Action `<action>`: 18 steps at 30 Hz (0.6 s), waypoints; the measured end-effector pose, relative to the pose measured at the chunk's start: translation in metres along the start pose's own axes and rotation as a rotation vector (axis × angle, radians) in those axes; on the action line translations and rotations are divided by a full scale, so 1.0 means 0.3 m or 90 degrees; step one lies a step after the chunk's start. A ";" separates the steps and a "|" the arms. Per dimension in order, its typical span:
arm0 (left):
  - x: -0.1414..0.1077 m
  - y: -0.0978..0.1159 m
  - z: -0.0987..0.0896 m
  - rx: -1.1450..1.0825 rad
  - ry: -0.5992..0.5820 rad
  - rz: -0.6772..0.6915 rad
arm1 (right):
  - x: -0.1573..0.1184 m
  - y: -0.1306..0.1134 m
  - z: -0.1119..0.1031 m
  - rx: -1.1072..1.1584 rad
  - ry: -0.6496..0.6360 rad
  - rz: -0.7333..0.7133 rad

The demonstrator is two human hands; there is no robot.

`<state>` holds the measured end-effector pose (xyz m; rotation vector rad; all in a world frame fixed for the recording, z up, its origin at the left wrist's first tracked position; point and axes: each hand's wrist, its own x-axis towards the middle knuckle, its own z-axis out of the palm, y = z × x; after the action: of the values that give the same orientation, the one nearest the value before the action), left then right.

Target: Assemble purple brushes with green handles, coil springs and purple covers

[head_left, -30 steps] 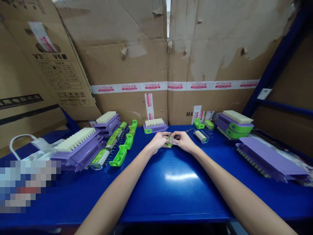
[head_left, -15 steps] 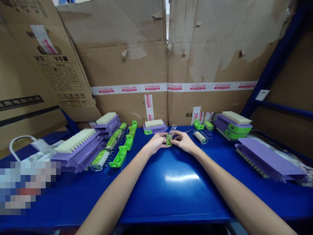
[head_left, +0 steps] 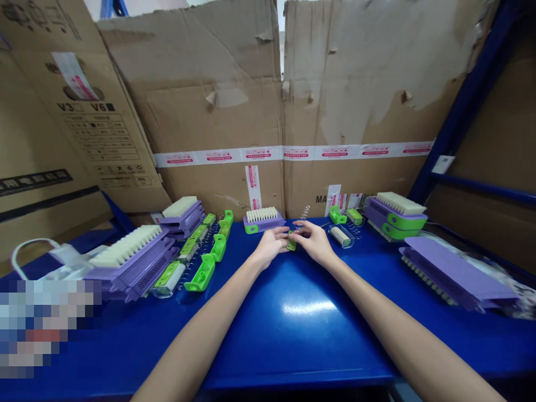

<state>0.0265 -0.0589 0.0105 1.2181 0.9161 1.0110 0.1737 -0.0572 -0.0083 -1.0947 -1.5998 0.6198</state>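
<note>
Over the middle of the blue table, my left hand point(head_left: 271, 245) has its fingers closed on the left side of a small green plastic part point(head_left: 291, 241). My right hand point(head_left: 313, 241) faces it, thumb and fingers pinched at the part's right side. A thin metal coil spring point(head_left: 305, 214) rises at a slant above the right fingers; its lower end is hidden by them. Just behind my hands lies a purple brush with a green end and cream bristles up point(head_left: 263, 219). A clear-cased block with a cream top point(head_left: 341, 235) lies right of my right hand.
Stacked purple brushes point(head_left: 129, 262) stand at left, beside rows of green-topped blocks point(head_left: 167, 277), springs and green end caps point(head_left: 201, 273). More brushes point(head_left: 396, 218) and a purple brush body point(head_left: 458, 273) lie at right. Cardboard point(head_left: 218, 123) walls the back.
The spring has tilted further right and now shows above my right fingers, its coils looking more spread. The green part has turned and is more covered. The whole view has shifted slightly.
</note>
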 end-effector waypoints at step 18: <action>0.025 -0.022 -0.041 0.255 -0.111 0.183 | -0.007 -0.022 0.002 0.037 -0.034 0.022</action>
<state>0.0180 -0.0485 0.0024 1.7862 0.8438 0.9512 0.1709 -0.0619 -0.0038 -1.0737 -1.6010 0.7190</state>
